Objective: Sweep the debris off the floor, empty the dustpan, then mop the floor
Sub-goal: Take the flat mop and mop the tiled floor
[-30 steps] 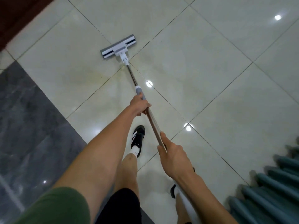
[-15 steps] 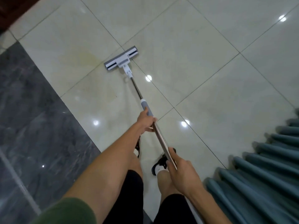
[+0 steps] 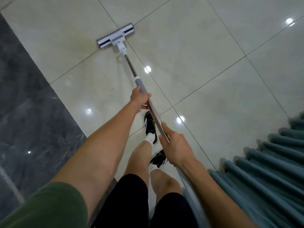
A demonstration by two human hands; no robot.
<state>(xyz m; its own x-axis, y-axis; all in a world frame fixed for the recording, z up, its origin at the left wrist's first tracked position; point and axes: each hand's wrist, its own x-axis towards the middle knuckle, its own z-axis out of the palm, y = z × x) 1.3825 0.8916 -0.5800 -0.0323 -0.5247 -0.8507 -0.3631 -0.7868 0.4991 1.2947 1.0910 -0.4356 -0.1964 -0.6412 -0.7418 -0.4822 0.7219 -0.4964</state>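
Glossy tile floor (image 3: 197,55); mop head (image 3: 115,35) flat on it.

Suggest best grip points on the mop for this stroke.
Probably as held: left hand on the lower end of the grey sleeve, right hand further up the steel pole, both from above. The mop slants down to its flat head, so spread hands steer it.

The glossy cream-coloured tiled floor (image 3: 197,66) has thin dark grout lines that run diagonally across the view. Small round reflections of ceiling lights (image 3: 147,69) shine on the tiles. At the left side lies a dark grey marble-patterned floor band (image 3: 29,112). At the lower right hangs a pleated teal fabric curtain (image 3: 266,170), reaching down to the floor.
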